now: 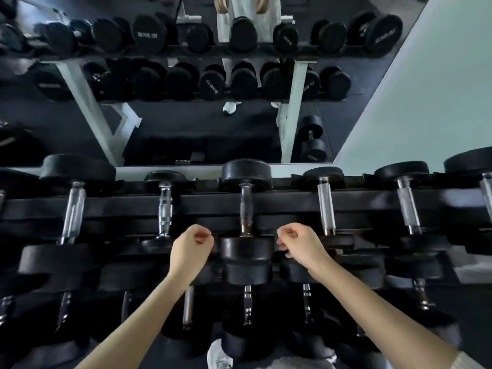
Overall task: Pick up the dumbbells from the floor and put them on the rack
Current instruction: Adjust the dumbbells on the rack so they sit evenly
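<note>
Black rubber capped both ends of the chrome-handled dumbbell, which lay across the top tier of the long black steel rack. Its handle pointed straight away from me and its near head faced my body. My left hand hung just beside the left edge of that near head, and my right hand just beside its right edge, so the head sat between my two fists. The fingers of my left hand were curled in against the palm with nothing inside them. The fingers of my right hand were curled the same way and held nothing either. Whether my knuckles brushed the rubber on either side I could not tell. The handle lay beyond both fists.

Neighbouring black-headed dumbbells lay in the same row to both sides, handles roughly parallel. Lower-tier dumbbells sat under my forearms. Behind the rack a wide wall mirror showed the rack's reflection, and a pale green wall rose at the right. A grey shoe toe showed at the bottom edge.
</note>
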The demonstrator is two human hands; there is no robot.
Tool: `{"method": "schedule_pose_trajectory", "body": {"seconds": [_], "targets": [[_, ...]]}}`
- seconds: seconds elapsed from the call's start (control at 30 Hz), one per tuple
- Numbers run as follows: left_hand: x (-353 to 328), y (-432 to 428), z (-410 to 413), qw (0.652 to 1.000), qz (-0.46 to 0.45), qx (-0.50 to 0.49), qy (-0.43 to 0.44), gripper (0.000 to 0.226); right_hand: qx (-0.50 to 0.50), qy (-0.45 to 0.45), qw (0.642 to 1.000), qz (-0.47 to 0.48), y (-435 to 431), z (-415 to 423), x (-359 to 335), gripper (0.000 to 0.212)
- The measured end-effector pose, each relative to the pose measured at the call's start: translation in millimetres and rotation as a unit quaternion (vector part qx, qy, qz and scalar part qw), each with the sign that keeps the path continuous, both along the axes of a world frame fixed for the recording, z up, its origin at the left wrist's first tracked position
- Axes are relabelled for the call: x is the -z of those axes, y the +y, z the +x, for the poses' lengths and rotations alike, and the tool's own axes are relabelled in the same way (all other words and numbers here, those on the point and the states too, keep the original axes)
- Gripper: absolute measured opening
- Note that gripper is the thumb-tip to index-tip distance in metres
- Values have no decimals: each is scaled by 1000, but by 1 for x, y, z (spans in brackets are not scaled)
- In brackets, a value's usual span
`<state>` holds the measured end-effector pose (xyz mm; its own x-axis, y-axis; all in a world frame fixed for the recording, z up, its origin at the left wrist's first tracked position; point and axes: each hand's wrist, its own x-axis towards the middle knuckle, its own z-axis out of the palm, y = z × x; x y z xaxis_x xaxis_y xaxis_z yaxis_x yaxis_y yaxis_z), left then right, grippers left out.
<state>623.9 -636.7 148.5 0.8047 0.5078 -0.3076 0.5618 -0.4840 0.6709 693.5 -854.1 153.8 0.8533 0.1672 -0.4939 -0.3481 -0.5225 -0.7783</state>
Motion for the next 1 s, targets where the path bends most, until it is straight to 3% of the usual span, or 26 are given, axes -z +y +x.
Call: {"method": "schedule_pose_trajectory", "body": {"seconds": [0.27,0.4,0.57,0.8,1.0], "targets": [[4,93,-34,993,-32,-117,6,13,-42,11,999,18,109,-28,-3,20],[16,120,-39,980,-19,-195,38,28,-48,42,997,52,160,-23,3,18],[27,142,-45,961,-81,-259,51,33,-78,54,993,71,218,-14,15,16],[3,198,-57,973,43,-219,-52,11,-129,74,981,121,314,-24,12,11],[-5,304,-85,958,101,-265,-33,17,-126,66,985,102,407,-41,16,16]]}}
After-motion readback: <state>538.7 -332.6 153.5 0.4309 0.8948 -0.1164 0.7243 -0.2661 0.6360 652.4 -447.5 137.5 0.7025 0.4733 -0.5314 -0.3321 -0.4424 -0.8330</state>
